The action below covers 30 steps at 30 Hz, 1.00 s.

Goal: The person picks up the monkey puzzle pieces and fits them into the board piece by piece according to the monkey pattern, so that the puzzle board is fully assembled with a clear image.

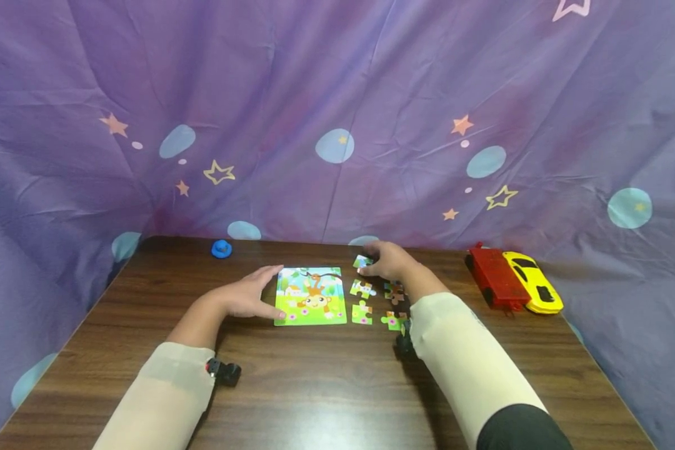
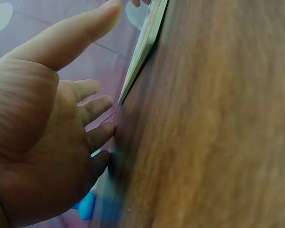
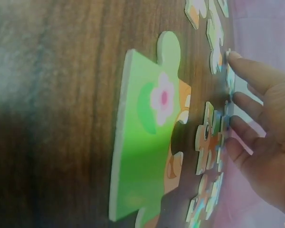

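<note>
Purple cloth (image 1: 292,106) behind, brown wood desk (image 1: 292,381) in front. Monkey picture (image 1: 310,295) lies flat near the desk's middle, towards the back; loose puzzle pieces just to its right.

Left hand (image 1: 244,297) at the picture's left side: fingers wide, thumb at the near corner, forefinger by the far one. Likely fault: a sideways push there would slide the picture into the pieces alongside.

Right hand (image 1: 390,262) over the far piece (image 1: 361,262), thumb at its near edge, fingers reaching past the far side. Gap looks narrow; cannot tell whether they pinch or merely touch. Thin card flat on smooth wood offers little edge, so fingertips could skid off, or shove it towards the back edge.

Bigger worry: the forearm. Wrist camera (image 1: 405,340) sits low beside the flower piece (image 3: 145,137), which looms large in the right wrist view. Dropping or dragging the wrist could knock that piece askew. Brown pieces (image 1: 394,292) partly covered by the arm in the head view; a sleeve (image 1: 455,350) brush there might go unnoticed.

Blue toy (image 1: 222,249), red toy (image 1: 496,277) and yellow car (image 1: 534,282) stand well apart; little risk from them.
</note>
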{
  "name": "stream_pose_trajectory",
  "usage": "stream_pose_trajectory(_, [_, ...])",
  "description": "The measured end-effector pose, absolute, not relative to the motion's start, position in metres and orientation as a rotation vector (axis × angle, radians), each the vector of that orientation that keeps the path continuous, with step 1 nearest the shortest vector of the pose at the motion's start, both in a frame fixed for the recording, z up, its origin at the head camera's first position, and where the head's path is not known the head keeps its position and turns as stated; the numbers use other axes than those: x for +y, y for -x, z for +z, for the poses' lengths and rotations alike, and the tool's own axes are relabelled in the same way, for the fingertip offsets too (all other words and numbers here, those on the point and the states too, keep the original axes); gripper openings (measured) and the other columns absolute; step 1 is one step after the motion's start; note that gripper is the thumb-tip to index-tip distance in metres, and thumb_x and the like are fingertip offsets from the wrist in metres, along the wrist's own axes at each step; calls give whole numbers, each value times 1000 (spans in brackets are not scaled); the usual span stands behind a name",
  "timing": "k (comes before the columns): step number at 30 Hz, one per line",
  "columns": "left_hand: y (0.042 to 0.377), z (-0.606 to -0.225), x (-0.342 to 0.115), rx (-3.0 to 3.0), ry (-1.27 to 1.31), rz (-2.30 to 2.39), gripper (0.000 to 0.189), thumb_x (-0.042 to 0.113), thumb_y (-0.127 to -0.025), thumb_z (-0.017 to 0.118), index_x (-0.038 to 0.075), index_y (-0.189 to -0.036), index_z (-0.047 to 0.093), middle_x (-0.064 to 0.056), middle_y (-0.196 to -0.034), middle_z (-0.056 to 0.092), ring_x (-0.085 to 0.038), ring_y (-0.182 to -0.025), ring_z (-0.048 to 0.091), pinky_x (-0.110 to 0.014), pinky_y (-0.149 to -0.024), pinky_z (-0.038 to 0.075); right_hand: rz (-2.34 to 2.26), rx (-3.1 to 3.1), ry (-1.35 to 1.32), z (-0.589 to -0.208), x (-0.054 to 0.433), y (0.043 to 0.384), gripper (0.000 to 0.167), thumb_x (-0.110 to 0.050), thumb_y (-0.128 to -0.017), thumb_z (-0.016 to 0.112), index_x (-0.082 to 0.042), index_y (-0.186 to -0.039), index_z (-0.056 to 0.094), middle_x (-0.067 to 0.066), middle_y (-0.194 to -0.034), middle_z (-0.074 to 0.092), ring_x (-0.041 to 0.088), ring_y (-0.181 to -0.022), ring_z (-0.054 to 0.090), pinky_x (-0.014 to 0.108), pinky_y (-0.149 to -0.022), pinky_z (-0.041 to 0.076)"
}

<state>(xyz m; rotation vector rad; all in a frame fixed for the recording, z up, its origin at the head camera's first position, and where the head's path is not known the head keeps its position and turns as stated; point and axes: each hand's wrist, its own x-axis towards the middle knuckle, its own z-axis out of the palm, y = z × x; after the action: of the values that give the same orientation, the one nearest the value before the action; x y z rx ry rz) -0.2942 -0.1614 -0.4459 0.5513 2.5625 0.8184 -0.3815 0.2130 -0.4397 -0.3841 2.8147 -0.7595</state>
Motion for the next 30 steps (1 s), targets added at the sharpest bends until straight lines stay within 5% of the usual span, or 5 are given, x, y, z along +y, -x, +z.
stream_pose_trajectory(12, [291,-449,-166,2571,-626,727,114,52,-87,85,13,-173,19,-9,-183,8,-46,-168,9,-74,-131,18,-746,2834,373,-441,210,384,65,-27,-94,85,-8,-150,60,16,-141,70,38,-135,63,54,-120,49])
stream_pose_trajectory(20, [294,-447,-164,2586,-674,656,109,50,-89,83,12,-172,24,-10,-182,14,-43,-168,10,-71,-132,17,-701,2813,319,-435,207,385,58,-28,-96,82,-6,-146,63,15,-151,65,38,-142,60,53,-122,48])
stream_pose_trajectory(30, [294,-444,-159,2604,-650,607,109,50,-86,86,13,-171,28,-10,-182,17,-44,-167,12,-71,-132,19,-804,2847,383,-439,211,380,55,-30,-95,81,-8,-144,67,15,-146,68,37,-136,63,52,-116,54])
